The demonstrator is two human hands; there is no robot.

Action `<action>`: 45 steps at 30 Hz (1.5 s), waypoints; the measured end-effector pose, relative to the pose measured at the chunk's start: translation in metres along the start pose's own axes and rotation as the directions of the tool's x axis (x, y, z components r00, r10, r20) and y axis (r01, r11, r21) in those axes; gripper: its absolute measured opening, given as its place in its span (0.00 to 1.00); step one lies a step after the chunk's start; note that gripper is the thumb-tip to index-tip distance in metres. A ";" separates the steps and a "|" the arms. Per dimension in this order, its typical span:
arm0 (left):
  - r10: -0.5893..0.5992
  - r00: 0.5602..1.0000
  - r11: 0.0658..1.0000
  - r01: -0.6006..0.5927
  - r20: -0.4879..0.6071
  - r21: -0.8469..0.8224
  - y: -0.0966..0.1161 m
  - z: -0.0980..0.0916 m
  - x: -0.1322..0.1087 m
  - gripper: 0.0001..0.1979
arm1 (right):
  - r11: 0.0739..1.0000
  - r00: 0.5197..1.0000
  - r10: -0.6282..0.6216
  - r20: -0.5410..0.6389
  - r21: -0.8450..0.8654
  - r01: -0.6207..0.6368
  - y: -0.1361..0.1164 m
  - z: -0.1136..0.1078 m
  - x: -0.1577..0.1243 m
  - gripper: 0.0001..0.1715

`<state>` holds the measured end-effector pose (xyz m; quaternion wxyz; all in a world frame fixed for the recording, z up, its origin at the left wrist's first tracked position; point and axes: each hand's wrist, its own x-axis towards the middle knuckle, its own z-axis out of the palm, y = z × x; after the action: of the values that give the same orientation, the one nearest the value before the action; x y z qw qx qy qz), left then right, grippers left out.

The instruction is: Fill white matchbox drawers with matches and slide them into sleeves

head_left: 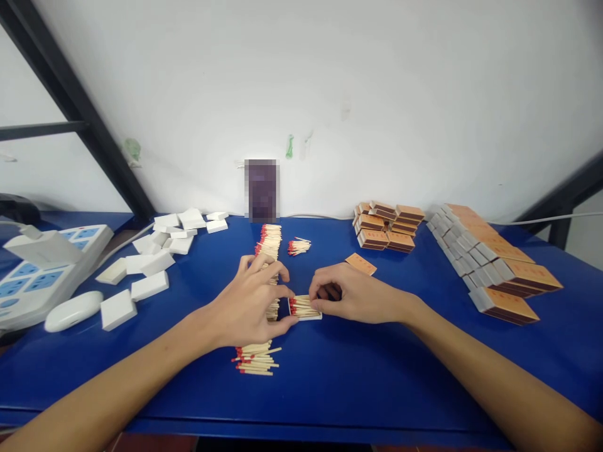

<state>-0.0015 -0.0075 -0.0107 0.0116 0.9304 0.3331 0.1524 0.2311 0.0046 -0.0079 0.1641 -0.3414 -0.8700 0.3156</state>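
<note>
A small white tray (315, 316) filled with red-tipped matches lies on the blue table (358, 370) between my hands. My left hand (252, 301) is curled over its left end, fingertips pressing on the match heads. My right hand (351, 292) grips the tray's right end with bent fingers. A long row of loose matches (268, 245) runs away from me under my left hand, and its near end (254, 359) shows below the wrist. A small bunch of matches (299, 247) lies apart at the back.
Empty white trays (155, 257) are scattered at the left, by a power strip (42, 273) and a white mouse (73, 309). Orange matchbox sleeves (386, 227) are stacked at the back right, a long row of boxes (494, 260) at the far right. One flat sleeve (360, 263) lies near my right hand.
</note>
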 end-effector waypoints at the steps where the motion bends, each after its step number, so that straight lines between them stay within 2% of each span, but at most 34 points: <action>1: -0.001 1.000 1.000 0.001 -0.001 -0.002 0.000 0.000 0.000 0.15 | 1.000 1.000 -0.003 -0.010 -0.008 0.003 0.000 0.001 0.000 0.07; 9: 0.001 1.000 1.000 -0.001 -0.005 -0.009 0.000 -0.001 -0.001 0.14 | 0.994 0.999 -0.046 0.004 -0.096 0.046 -0.004 0.006 0.001 0.04; 13: -0.001 1.000 1.000 0.001 0.001 -0.010 0.001 -0.001 0.000 0.15 | 0.990 0.998 -0.048 -0.035 -0.133 0.043 -0.003 0.007 0.001 0.04; 18: -0.005 1.000 1.000 0.005 0.011 -0.006 0.001 -0.001 0.000 0.15 | 0.992 0.998 -0.052 -0.029 -0.118 0.048 -0.003 0.008 0.003 0.05; 22: -0.003 1.000 1.000 0.003 0.002 -0.010 0.001 -0.001 0.000 0.15 | 0.987 0.995 -0.046 -0.088 -0.160 0.032 -0.003 0.010 0.004 0.04; 27: -0.003 1.000 1.000 0.003 0.005 0.001 0.001 -0.001 0.000 0.14 | 0.990 0.994 -0.055 -0.100 -0.137 0.041 -0.003 0.013 0.004 0.05; 30: 0.002 1.000 1.000 -0.002 0.009 0.004 0.000 -0.001 0.000 0.14 | 0.990 0.981 0.001 -0.195 -0.138 -0.028 0.004 0.013 0.014 0.05; 32: 0.007 1.000 1.000 -0.007 0.010 0.004 0.000 -0.001 0.000 0.14 | 0.970 0.943 0.082 -0.322 -0.194 -0.150 0.012 0.011 0.026 0.06; 33: 0.010 1.000 1.000 -0.010 0.009 0.005 0.000 -0.001 0.000 0.13 | 0.949 0.925 0.098 -0.368 -0.244 -0.198 0.017 0.009 0.033 0.05; 34: 0.012 1.000 1.000 -0.012 0.008 0.005 -0.001 -0.002 0.000 0.13 | 0.930 0.918 0.091 -0.387 -0.296 -0.217 0.022 0.007 0.039 0.09; 35: 0.012 1.000 1.000 -0.013 0.006 0.005 -0.001 -0.002 0.000 0.14 | 0.911 0.920 0.085 -0.384 -0.343 -0.227 0.026 0.005 0.045 0.14; 37: 0.006 1.000 1.000 -0.006 0.002 0.001 -0.001 -0.002 0.000 0.14 | 0.877 0.930 0.087 -0.357 -0.415 -0.242 0.033 0.001 0.053 0.16; 41: -0.005 1.000 1.000 0.005 -0.002 -0.001 -0.001 -0.001 0.000 0.14 | 0.828 0.938 0.056 -0.342 -0.509 -0.235 0.039 -0.003 0.058 0.14; 45: -0.003 1.000 1.000 0.003 -0.005 -0.001 0.000 0.001 0.000 0.15 | 0.798 0.951 -0.032 -0.307 -0.580 -0.160 0.039 -0.001 0.059 0.11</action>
<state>-0.0016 -0.0073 -0.0114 0.0114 0.9295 0.3345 0.1546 0.2091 0.0687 -0.0289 0.1674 -0.4492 -0.8772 -0.0255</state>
